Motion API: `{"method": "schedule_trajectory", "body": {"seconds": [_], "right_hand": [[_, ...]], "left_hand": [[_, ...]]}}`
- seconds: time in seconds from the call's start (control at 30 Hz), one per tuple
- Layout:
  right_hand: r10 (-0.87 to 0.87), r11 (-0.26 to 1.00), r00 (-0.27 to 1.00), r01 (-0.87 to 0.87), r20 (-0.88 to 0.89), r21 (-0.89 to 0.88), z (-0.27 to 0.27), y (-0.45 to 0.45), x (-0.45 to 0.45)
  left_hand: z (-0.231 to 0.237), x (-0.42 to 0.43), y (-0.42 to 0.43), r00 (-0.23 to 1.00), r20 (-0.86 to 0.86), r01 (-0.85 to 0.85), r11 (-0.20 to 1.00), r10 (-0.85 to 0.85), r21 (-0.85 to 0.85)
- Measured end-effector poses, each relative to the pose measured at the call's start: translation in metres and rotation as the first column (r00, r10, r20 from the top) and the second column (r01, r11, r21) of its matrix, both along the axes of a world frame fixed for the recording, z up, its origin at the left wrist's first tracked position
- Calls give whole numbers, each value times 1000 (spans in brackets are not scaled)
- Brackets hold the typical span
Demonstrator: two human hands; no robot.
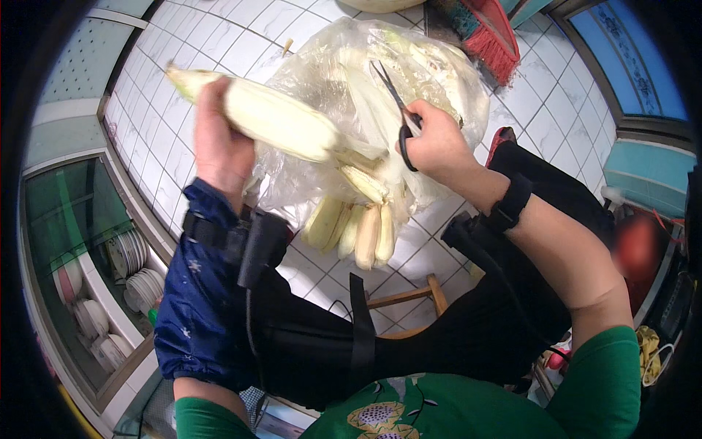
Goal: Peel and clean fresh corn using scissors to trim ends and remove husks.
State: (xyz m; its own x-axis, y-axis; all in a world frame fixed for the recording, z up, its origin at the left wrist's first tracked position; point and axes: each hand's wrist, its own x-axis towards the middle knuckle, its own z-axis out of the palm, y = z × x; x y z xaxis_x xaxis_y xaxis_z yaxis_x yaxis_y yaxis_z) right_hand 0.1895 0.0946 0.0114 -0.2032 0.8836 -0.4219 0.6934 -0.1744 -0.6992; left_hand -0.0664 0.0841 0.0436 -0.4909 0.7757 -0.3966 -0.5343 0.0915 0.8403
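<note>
My left hand (222, 140) grips an ear of corn (282, 120) still wrapped in pale husk, its greenish narrow end pointing to the upper left. In my right hand (439, 134) is a pair of scissors (403, 107) with dark handles, the blades nearly together and pointing up and left. Below both hands a large clear plastic bag (307, 71) lies on the floor with loose husks (439, 66) in it. Several peeled corn cobs (367, 236) rest together at the bag's near edge. One more cob (364, 184) lies above them, partly among husks.
A red-bristled broom (493, 49) and dustpan stand at the far right. To the left is a glass-fronted cabinet (66, 219) with stacked plates (129, 252) and bowls (90, 318). A wooden stool (403, 302) shows between my legs. White tiles (230, 27) cover the floor.
</note>
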Motion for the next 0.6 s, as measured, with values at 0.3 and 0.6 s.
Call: {"method": "schedule_trajectory", "body": {"seconds": [0.3, 0.6], "right_hand": [[166, 980, 981, -152, 103, -130, 2, 4, 8], [193, 951, 928, -257, -320, -170, 26, 11, -2]], "left_hand": [[14, -29, -5, 986, 101, 137, 990, -133, -28], [-11, 31, -33, 760, -18, 617, 729, -650, -297]]}}
